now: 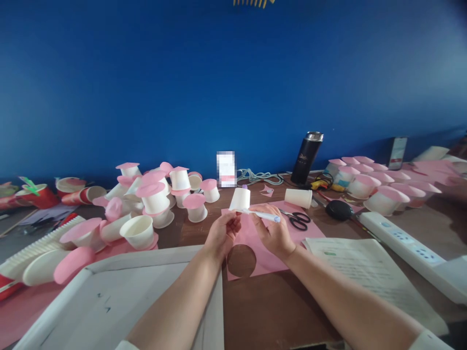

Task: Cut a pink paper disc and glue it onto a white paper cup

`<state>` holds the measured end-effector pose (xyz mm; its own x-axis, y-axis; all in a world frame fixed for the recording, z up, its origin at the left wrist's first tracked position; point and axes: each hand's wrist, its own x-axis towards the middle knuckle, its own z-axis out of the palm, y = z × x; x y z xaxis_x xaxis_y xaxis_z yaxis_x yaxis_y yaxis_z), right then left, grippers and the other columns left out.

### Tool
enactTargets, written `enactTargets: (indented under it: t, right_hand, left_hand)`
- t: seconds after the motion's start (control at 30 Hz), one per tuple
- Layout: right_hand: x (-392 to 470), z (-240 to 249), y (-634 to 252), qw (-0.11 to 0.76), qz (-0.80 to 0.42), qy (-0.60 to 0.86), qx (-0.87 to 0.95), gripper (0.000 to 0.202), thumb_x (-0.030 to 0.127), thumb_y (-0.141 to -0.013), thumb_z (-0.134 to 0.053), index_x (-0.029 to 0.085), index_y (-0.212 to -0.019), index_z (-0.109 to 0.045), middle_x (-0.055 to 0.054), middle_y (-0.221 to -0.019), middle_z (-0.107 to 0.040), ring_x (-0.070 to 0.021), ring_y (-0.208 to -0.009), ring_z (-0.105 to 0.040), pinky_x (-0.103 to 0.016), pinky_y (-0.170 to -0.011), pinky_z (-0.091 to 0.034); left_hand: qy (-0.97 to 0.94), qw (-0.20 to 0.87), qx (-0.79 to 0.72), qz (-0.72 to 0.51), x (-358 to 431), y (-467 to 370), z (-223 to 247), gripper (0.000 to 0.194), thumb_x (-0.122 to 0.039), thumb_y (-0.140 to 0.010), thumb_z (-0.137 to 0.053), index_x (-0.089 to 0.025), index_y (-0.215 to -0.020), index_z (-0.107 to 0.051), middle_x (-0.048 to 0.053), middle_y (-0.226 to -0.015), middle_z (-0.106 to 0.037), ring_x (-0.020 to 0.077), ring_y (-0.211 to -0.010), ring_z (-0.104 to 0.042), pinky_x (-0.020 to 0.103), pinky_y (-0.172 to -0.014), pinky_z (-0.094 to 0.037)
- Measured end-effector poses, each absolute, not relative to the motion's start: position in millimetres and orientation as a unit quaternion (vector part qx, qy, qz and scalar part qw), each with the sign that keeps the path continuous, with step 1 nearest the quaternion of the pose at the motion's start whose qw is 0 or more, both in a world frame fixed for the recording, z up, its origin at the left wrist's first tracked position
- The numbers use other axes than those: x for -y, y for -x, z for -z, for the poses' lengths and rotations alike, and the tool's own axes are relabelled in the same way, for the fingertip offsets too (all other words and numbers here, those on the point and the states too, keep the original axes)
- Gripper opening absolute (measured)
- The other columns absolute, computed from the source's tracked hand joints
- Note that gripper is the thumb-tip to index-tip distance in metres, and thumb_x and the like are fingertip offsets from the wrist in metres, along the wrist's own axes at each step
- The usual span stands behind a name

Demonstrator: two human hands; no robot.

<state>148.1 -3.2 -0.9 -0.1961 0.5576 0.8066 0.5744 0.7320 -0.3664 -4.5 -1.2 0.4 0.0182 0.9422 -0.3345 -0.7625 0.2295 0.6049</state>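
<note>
A small white paper cup [240, 198] stands with its narrow end up in front of me. My left hand [223, 234] is closed, its fingertips pinching at the cup's lower edge. In my right hand [274, 232] is a slim white pen-shaped tube [263, 215] with a bluish end. Its tip points left at the cup's lower edge; whether they touch I cannot tell. Under my hands lies a pink paper sheet [270, 257] with a round hole cut out. Black-handled scissors [299, 221] rest on that sheet, and another white paper cup [298, 198] lies on its side behind them.
Several cups with pink paper tops [151, 197] crowd the left; more pink-topped cups [386, 197] stand at right. A black bottle [307, 158], a phone [226, 169], a power strip [404, 243], a printed sheet [365, 272] and a white box lid [120, 296] surround my hands.
</note>
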Motion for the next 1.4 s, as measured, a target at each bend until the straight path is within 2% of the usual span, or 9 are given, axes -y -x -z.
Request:
enactTargets:
  t: [0.27,0.63,0.77,1.03,1.23,1.4]
  right_hand:
    - [-4,4,-156,0.580,-0.058,0.390,0.713,0.022,0.022,-0.092,-0.051,0.023,-0.112,-0.061,-0.007,-0.102,-0.069,-0.0217,-0.094,-0.064,-0.039,-0.084,-0.049]
    - [0,-5,-158,0.560,-0.036,0.366,0.742,0.018,0.017,-0.088,-0.055,0.023,-0.104,-0.062,-0.005,-0.098,-0.069,-0.0208,-0.090,-0.063,-0.038,-0.081,-0.048]
    - [2,-6,-157,0.555,-0.021,0.343,0.758,0.021,0.014,-0.086,-0.057,0.023,-0.105,-0.061,-0.005,-0.099,-0.070,-0.0204,-0.092,-0.063,-0.038,-0.086,-0.046]
    - [6,-7,-156,0.542,-0.015,0.331,0.772,0.019,0.013,-0.085,-0.058,0.022,-0.102,-0.062,-0.005,-0.094,-0.070,-0.0203,-0.086,-0.062,-0.038,-0.082,-0.045]
    - [9,-9,-153,0.535,-0.011,0.325,0.780,0.019,0.013,-0.086,-0.057,0.022,-0.103,-0.062,-0.004,-0.093,-0.070,-0.0199,-0.085,-0.061,-0.037,-0.080,-0.044]
    - [7,-8,-155,0.513,-0.009,0.334,0.791,0.019,0.015,-0.087,-0.056,0.023,-0.103,-0.063,-0.003,-0.092,-0.071,-0.0195,-0.085,-0.062,-0.037,-0.080,-0.044]
  left_hand:
    - [-0.102,0.707,-0.336,-0.614,-3,6,3,0.010,-0.006,-0.083,-0.056,-0.006,-0.075,-0.062,0.004,-0.061,-0.061,0.0065,-0.052,-0.058,0.015,-0.050,-0.051]
    - [-0.070,0.698,-0.343,-0.624,-4,7,4,0.006,-0.004,-0.082,-0.058,-0.007,-0.078,-0.062,0.006,-0.067,-0.064,0.0086,-0.059,-0.064,0.015,-0.055,-0.054]
    - [-0.045,0.701,-0.354,-0.618,-6,8,2,0.007,-0.004,-0.082,-0.058,-0.008,-0.078,-0.061,0.006,-0.067,-0.065,0.0098,-0.060,-0.065,0.016,-0.053,-0.054]
    - [-0.060,0.705,-0.355,-0.610,-5,8,-2,0.008,-0.005,-0.083,-0.056,-0.008,-0.077,-0.062,0.005,-0.066,-0.064,0.0068,-0.055,-0.062,0.013,-0.049,-0.050]
    - [-0.144,0.689,-0.346,-0.621,-4,6,4,0.003,-0.011,-0.077,-0.066,-0.009,-0.077,-0.063,0.002,-0.065,-0.062,0.0053,-0.054,-0.057,0.013,-0.050,-0.047]
    - [-0.198,0.685,-0.333,-0.617,-3,5,9,0.017,-0.019,-0.068,-0.077,-0.012,-0.076,-0.063,0.001,-0.068,-0.062,0.0054,-0.059,-0.057,0.014,-0.053,-0.045]
